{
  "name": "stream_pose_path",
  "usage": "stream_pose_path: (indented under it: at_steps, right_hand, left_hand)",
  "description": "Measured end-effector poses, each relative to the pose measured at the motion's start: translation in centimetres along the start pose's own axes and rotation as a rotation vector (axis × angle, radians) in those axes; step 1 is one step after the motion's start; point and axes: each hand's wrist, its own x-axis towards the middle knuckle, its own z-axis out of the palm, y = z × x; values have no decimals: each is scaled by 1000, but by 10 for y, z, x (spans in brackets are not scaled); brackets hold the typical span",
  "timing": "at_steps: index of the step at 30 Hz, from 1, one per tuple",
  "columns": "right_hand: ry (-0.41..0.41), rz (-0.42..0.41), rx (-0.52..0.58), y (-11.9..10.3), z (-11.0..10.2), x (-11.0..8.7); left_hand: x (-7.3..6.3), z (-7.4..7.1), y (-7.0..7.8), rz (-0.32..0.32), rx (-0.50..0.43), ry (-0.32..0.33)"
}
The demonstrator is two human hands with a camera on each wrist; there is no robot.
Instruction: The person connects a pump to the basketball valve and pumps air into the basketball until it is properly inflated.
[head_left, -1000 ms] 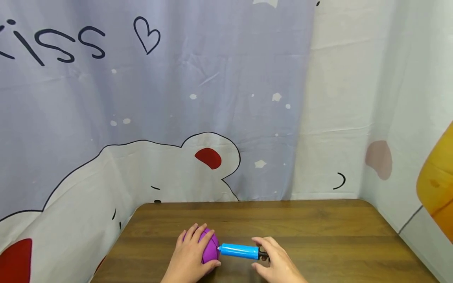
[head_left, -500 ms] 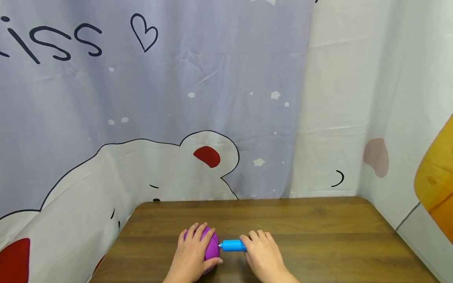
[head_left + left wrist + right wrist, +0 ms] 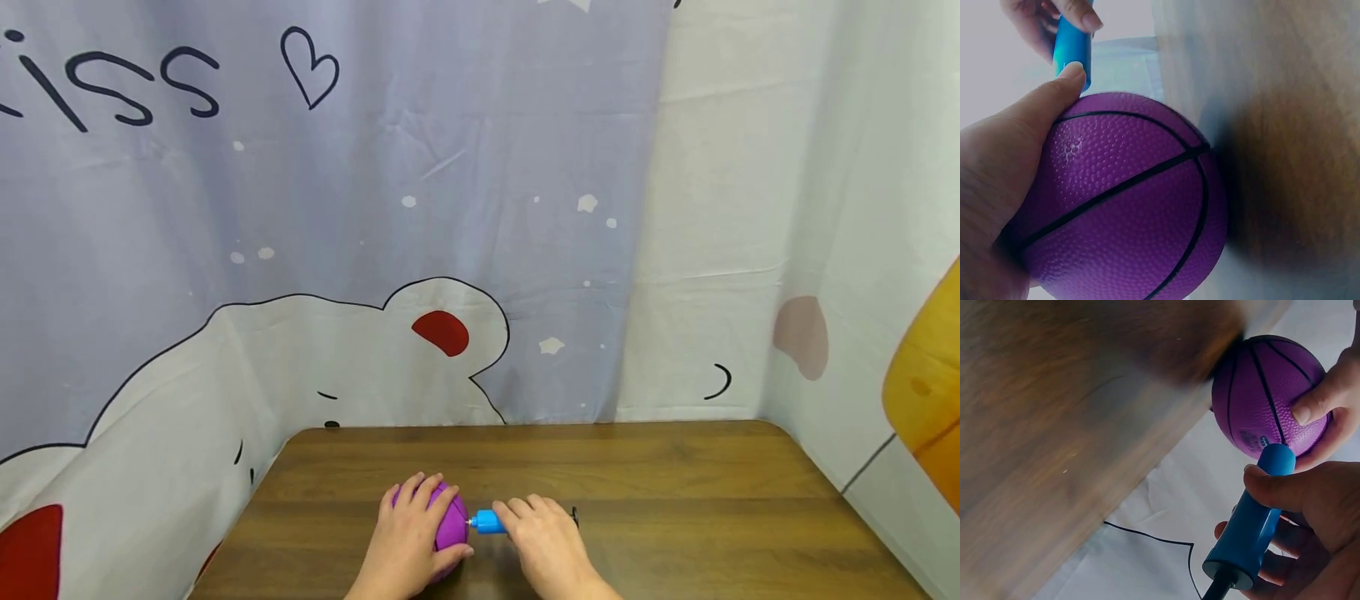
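A small purple basketball [image 3: 454,523] with black seams sits on the table under my left hand [image 3: 405,533]. The fingers spread over its top and far side, while the thumb presses the near side. To its right, my right hand [image 3: 547,537] grips the blue barrel of a hand pump [image 3: 1241,534], the thumb lying along it in the right wrist view. The pump lies level, its thin metal needle [image 3: 470,522] meeting the ball's right side. Most of the barrel is hidden by the right hand in the head view. A black rod [image 3: 1221,586] extends from the barrel's rear end.
The brown wooden table [image 3: 675,483] reaches from the hands back to a curtain [image 3: 525,208] printed with a bear, stars and a heart. More printed cloth [image 3: 855,333] hangs along the right side of the table.
My right hand has shifted left from the pump's black handle end onto the blue barrel and wrapped round it. The left hand keeps its hold on the basketball.
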Motion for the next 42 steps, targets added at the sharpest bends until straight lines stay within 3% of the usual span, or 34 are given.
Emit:
stream_pose_path:
  at_steps: [7,19,31,38,42]
  right_hand:
    - [32,-7,7,4,-2,-5]
    - [104,-19,30,11,-4,-13]
    - [47,-8,23,19,-10,-20]
    - [138,85,32,52,-19,-38]
    - [69,124,92,55,-25,-44]
  left_hand:
    - [1,0,-1,9,-41,-12]
    - [2,1,1,32,-33,-30]
    - [5,4,2,38,-47,-34]
    - [-2,-3,-13,-32,-95,-21]
    - [-2,-2,-10,-14,-60,-2]
